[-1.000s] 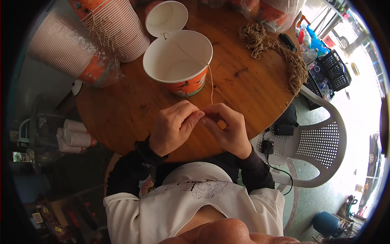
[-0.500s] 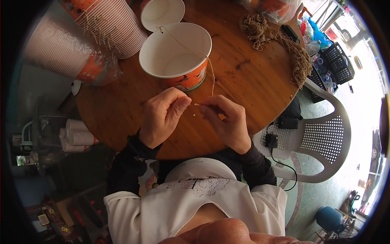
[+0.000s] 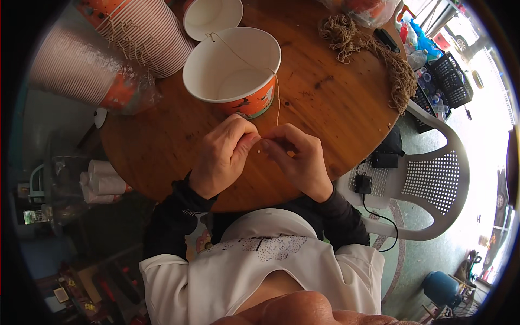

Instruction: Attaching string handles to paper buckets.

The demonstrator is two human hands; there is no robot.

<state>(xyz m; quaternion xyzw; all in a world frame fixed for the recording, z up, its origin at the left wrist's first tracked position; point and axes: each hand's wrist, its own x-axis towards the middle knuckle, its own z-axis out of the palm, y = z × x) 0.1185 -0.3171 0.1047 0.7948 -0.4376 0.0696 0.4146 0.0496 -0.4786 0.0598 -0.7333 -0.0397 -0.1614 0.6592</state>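
Note:
In front of me stands an orange paper tub [image 3: 244, 103] with a white inside, upright and open at the top. A thin beige string [image 3: 278, 103] is tied through its far wall near the rim, crosses the opening and hangs over the right side. My right hand [image 3: 298, 154] pinches the string's loose end between thumb and fingers. My left hand [image 3: 226, 154] is closed in a pinch against the right fingertips; what lies between its fingers is hidden. Just below the fingertips shows a small white speck [image 3: 259, 151].
Another white-lined tub [image 3: 212, 19] lies behind. Tall stacks of orange tubs [image 3: 154, 40], some in clear plastic, fill the far left. A beige string bundle [image 3: 401, 89] trails along the table's [image 3: 325, 124] right side. A grey plastic chair [image 3: 433, 184] stands at the right.
My hands have come together, the left moving slightly right and the right slightly left, so their fingertips now meet. The string's end, visible before, is now covered by fingers.

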